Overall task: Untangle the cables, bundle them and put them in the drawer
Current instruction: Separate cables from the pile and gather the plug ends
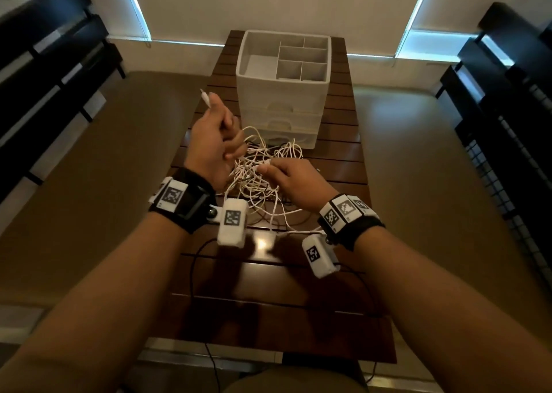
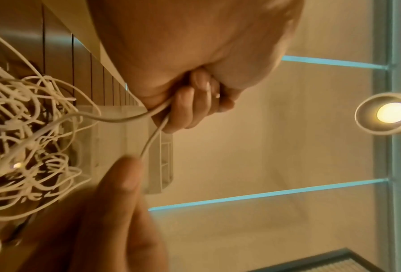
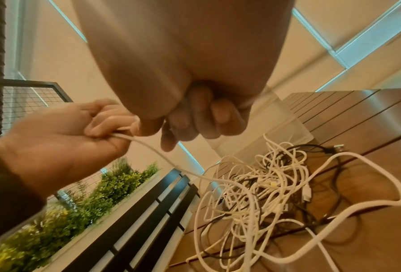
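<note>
My left hand [image 1: 212,141] grips white cable [image 2: 115,119]; right hand [image 1: 294,180] pinches strand in tangle [image 1: 263,171] — hard pull risks tightening knots.

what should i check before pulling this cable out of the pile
1. Left hand has a firm hold on the white cable: ok, fingers are curled round it in the left wrist view.
2. Plug end is free of the tangle: ok, it sticks up past the left hand.
3. Right hand steadies the pile: ok, its fingertips pinch a strand at the top of it.
4. Cable runs clear of knots: not ok, it drops straight into the tangle.
5. Black cables are out of the way: not ok, they are woven into the white ones.
6. Drawer open for stowing: cannot tell.
</note>
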Demonstrator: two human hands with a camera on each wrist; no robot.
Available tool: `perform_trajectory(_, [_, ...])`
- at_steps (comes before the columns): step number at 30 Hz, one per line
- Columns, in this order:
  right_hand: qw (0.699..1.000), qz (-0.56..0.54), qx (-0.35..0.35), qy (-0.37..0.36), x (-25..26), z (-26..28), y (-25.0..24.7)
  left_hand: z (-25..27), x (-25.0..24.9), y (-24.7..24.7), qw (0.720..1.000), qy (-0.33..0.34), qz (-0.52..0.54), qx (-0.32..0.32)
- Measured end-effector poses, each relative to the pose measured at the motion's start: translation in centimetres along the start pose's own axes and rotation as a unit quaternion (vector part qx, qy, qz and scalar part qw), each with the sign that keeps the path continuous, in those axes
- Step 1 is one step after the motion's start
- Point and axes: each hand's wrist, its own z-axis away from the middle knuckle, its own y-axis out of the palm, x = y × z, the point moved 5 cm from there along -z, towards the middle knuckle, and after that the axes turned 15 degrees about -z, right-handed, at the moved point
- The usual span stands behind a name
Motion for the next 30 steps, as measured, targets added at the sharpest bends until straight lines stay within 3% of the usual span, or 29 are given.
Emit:
perform_trajectory(6, [0.997, 0.074, -0.031, 0.000, -0.2, 0.6, -2.7, 0.3, 0.3, -3.5, 0.996, -0.025, -0.081, -0.010])
perform_trajectory(11, [0.983, 0.157, -0.095, 0.015, 0.4, 0.7, -7.8, 1.4, 1.8, -8.4, 0.987, -0.059, -0.127, -0.076])
perform_trajectory(16, [0.957, 0.266, 0.030, 0.109, -0.3, 1.0, -7.6, 2.1, 2.9, -10.4, 0.977, -0.070, -0.162, -0.121])
perform_trajectory(20, [0.949, 0.304, -0.018, 0.076, 1.1, 1.2, -8.4, 2.9, 2.6, -10.8, 0.969, -0.068, -0.194, -0.138])
perform_trajectory(24, [0.986, 0.165, 0.005, 0.009, 3.5, 0.5, -6.4, 3.2, 2.4, -8.0, 0.952, -0.035, -0.295, -0.068])
perform_trajectory(28, [0.988, 0.148, 0.016, -0.046, 5.2, -0.7, -2.1, 3.4, 2.7, -2.2, 0.917, 0.026, -0.393, 0.065])
perform_trajectory(30, [0.992, 0.120, -0.008, -0.049, 5.4, -1.3, -1.2, 3.4, 3.4, -0.3, 0.915, 0.029, -0.387, 0.110])
